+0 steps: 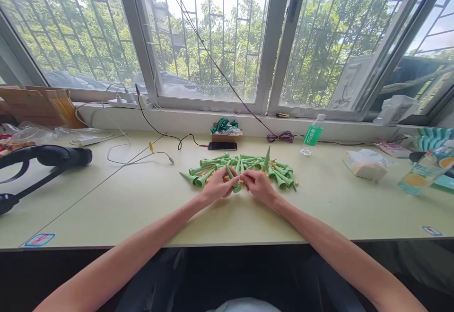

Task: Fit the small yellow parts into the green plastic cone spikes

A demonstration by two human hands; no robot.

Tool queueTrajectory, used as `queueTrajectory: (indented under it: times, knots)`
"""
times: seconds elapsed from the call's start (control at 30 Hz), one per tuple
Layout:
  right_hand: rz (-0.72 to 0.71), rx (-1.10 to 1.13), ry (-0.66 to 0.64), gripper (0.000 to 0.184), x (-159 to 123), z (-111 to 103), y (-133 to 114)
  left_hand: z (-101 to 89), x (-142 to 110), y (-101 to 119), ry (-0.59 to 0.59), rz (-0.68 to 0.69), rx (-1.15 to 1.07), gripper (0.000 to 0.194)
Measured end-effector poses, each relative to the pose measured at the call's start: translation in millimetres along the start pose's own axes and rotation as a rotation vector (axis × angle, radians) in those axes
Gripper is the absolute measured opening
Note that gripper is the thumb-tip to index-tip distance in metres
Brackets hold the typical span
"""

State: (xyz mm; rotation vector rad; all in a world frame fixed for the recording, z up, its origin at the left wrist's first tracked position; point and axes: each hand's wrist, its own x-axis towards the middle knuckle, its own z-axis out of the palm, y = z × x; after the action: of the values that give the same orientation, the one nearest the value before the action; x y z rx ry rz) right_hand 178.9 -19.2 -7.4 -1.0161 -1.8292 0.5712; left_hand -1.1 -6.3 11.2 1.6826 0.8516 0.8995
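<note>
My left hand (218, 186) is closed round a green plastic cone spike (236, 188), its wide end low and its tip pointing up and away. My right hand (259, 187) is beside it, fingertips pinched together close to the cone. Whatever those fingertips hold is too small or hidden to make out. Just beyond both hands spreads a heap of similar green cone spikes (213, 162), most lying on their sides. One upright cone (267, 157) stands above the heap. Small yellowish pieces (297, 183) are scattered among the cones.
Behind the heap are a black phone (222, 146) and a small carton (227, 137). A green-labelled bottle (312, 134) stands right of them. Cables (142, 153) and a black headset (46, 160) lie left. A tissue pack (367, 164) sits right. The table's front edge is near my forearms.
</note>
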Motion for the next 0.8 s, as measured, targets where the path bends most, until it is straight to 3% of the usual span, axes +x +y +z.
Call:
queueTrajectory:
  times: [0.8]
  knots:
    - [0.06,0.074,-0.04,0.039,0.9,0.3,1.4,1.9,-2.8,3.2,-0.021,0.01,0.013,0.035]
